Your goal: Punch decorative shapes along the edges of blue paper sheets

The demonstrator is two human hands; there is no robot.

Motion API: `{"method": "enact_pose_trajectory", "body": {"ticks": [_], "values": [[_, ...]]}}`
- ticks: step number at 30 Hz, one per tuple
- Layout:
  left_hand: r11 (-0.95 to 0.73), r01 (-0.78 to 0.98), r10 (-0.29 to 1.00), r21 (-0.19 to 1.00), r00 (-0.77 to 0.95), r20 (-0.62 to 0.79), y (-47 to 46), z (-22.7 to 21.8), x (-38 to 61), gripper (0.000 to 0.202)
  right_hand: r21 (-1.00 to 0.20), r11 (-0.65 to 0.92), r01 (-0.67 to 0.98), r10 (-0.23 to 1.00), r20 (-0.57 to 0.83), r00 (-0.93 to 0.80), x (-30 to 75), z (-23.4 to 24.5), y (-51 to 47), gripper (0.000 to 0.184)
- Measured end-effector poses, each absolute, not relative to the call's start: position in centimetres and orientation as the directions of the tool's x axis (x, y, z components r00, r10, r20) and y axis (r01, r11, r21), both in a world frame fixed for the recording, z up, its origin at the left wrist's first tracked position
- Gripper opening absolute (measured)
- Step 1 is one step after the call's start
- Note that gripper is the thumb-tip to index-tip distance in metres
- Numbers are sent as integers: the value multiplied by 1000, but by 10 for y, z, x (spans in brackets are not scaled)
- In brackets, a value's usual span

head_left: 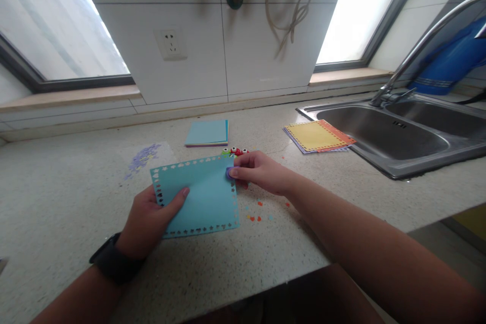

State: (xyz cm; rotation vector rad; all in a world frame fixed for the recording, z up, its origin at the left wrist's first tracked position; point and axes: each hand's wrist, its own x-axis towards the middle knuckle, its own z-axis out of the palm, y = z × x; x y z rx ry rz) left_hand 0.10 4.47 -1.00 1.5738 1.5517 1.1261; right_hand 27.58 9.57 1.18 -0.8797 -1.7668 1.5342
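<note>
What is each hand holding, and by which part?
Left hand: blue sheet, by its left side, thumb on top. Right hand: small purple object, thumb on it, finger contact unclear.

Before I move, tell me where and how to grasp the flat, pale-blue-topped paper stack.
Probably pinch the stack at its left edge, from the left, thumb on top: it lies flat, and a darker blue sheet juts out unevenly along the right.

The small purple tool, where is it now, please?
Near the centre of the head view, the small purple tool is in the right hand, at the right edge of the blue sheet, near its upper corner.
</note>
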Motion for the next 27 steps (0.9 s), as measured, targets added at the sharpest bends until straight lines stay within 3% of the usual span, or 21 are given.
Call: {"method": "enact_pose_trajectory", "body": {"ticks": [12,18,27], "values": [[-131,443,986,887,-35,163,44,-11,0,37,-995,93,26,833,63,-550,274,14,92,34],[-113,350,992,930,-6,122,41,-13,-1,34,-991,122,-48,835,128,-534,276,9,92,38],[-128,300,991,945,65,114,38,-8,0,24,-986,167,-23,812,151,-565,276,12,83,37]]}}
